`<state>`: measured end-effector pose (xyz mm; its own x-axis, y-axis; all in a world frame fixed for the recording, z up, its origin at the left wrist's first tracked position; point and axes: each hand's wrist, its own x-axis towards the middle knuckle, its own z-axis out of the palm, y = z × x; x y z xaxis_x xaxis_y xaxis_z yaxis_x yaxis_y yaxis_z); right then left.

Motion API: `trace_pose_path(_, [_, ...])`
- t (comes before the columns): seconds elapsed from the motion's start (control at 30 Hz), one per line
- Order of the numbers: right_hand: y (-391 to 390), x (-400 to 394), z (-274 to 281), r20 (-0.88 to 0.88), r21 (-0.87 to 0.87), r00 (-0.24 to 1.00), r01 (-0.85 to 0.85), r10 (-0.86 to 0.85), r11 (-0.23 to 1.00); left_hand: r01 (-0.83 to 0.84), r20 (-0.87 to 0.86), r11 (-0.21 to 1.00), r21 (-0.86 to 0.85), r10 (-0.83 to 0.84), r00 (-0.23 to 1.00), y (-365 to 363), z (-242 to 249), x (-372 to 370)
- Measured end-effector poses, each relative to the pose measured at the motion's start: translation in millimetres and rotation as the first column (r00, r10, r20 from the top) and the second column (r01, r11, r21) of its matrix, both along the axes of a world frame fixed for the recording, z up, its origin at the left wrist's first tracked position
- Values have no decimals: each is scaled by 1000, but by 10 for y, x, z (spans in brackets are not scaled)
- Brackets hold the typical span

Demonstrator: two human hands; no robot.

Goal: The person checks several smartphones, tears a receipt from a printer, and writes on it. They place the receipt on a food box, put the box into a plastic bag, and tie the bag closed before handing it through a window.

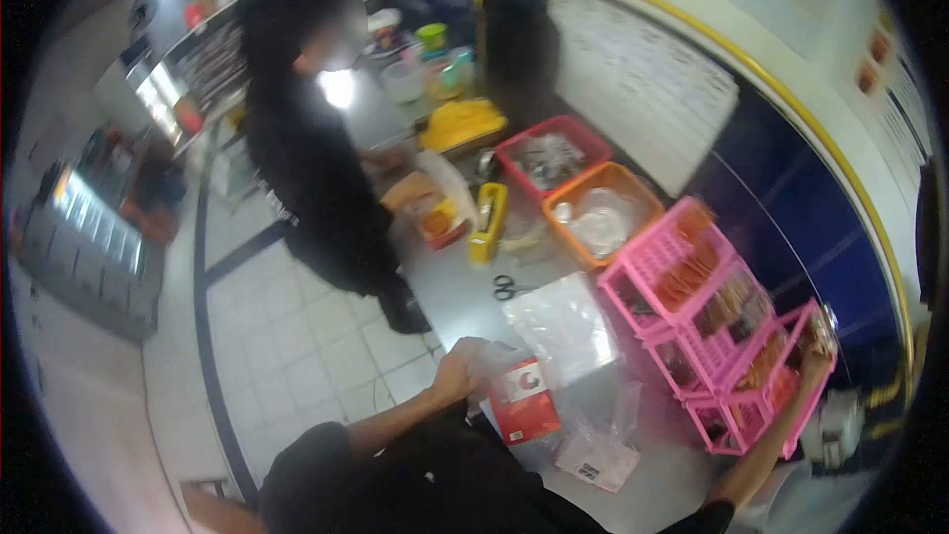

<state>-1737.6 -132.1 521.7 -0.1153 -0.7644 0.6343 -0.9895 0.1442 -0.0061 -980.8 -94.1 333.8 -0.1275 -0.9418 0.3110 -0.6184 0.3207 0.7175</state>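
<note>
My left hand point(460, 372) is closed at the near edge of the steel counter, gripping the top of a clear plastic bag. In the bag sits a red and white food box point(524, 402). My right arm stretches far to the right, and my right hand point(817, 360) is at the end compartment of a pink plastic rack point(707, 351) filled with small packets. Its fingers are blurred, so I cannot make out whether they hold a packet. Flat clear plastic bags point(563, 321) and a pale printed packet point(597, 459) lie on the counter between my hands.
Scissors point(504, 288), a yellow tool point(487, 222), an orange basket point(603, 218) and a red basket point(554, 153) are farther along the counter. A tray of yellow food point(462, 125) lies beyond. A person in black point(311, 138) stands at the left side, handling another food box point(435, 220).
</note>
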Motion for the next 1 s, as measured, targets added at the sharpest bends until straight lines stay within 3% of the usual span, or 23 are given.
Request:
trace_pose_path(0.03, [11, 85, 51, 197, 39, 957, 211, -215, 977, -32, 8, 998, -56, 33, 999, 148, 13, 73])
trace_pose_path(0.07, [66, 558, 325, 345, 211, 651, 648, -676, 731, -54, 6, 991, -123, 55, 998, 156, 4, 119])
trace_pose_path(0.1, [101, 1029, 620, 331, 205, 664, 643, -671, 738, -67, -9, 991, -117, 66, 998, 198, -8, 163])
trace_pose_path(0.17, [33, 1903, 1144, 284, -4, 914, 302, -289, 953, -154, -84, 973, 169, 170, 982, 273, -12, 234])
trace_pose_path(0.23, [-197, 2336, 1236, 235, -200, 972, 34, 14, 979, -138, -73, 984, 112, 147, 986, 243, -140, 290])
trace_pose_path(0.27, [-299, 2808, 1351, 332, -161, 936, -68, 119, 985, -139, -57, 989, 39, 141, 988, 204, -221, 320])
trace_pose_path(0.33, [-554, 3837, 1492, 477, -147, 829, -254, 294, 956, -84, -104, 988, 129, 98, 990, 116, -260, 379])
trace_pose_path(0.37, [-679, 4315, 1604, 652, 0, 718, -320, 243, 947, -62, -118, 989, 132, 78, 990, 51, -248, 407])
trace_pose_path(0.4, [-901, 4642, 1474, 520, -137, 760, -376, 390, 916, -40, -135, 990, 133, 58, 989, -7, -250, 431])
trace_pose_path(0.43, [-1132, 4944, 1402, 521, -130, 731, -442, 440, 888, -22, -137, 993, 114, 38, 990, -55, -291, 465])
trace_pose_path(0.47, [-1496, 5131, 1196, 609, -101, 652, -502, 452, 859, 4, -139, 993, 114, 12, 990, -97, -309, 492])
trace_pose_path(0.53, [-1822, 5752, 1166, 868, -137, 274, -670, 413, 730, 36, -158, 992, 124, -16, 987, -152, -330, 550])
trace_pose_path(0.6, [-2360, 6101, 614, 738, -103, 437, -681, 515, 725, 80, -125, 988, 128, -64, 990, -154, -340, 590])
trace_pose_path(0.67, [-2178, 6355, 412, 583, -162, 658, -479, 476, 862, 118, -83, 985, 125, -108, 991, -188, -327, 655])
trace_pose_path(0.73, [-1619, 6454, 517, 691, -150, 587, -456, 423, 877, 145, -91, 988, 58, -139, 986, -165, -337, 682])
trace_pose_path(0.8, [-986, 6416, 231, 737, -228, 504, -442, 451, 867, 162, -106, 984, 73, -154, 982, -138, -416, 738])
trace_pose_path(0.87, [-282, 6334, -265, 826, -109, 483, -367, 289, 924, 174, -73, 973, 148, -165, 984, -86, -435, 768])
trace_pose_path(0.93, [480, 6252, -697, 917, 119, 397, -194, -33, 974, 195, -87, 972, 132, -185, 979, -30, -549, 764])
trace_pose_path(0.97, [835, 6197, -977, 897, 175, 429, -120, -108, 977, 241, -113, 942, 233, -220, 969, -30, -603, 772])
trace_pose_path(1.0, [1230, 6145, -1276, 871, 235, 452, -41, -192, 971, 225, -65, 968, 107, -219, 974, -25, -550, 702])
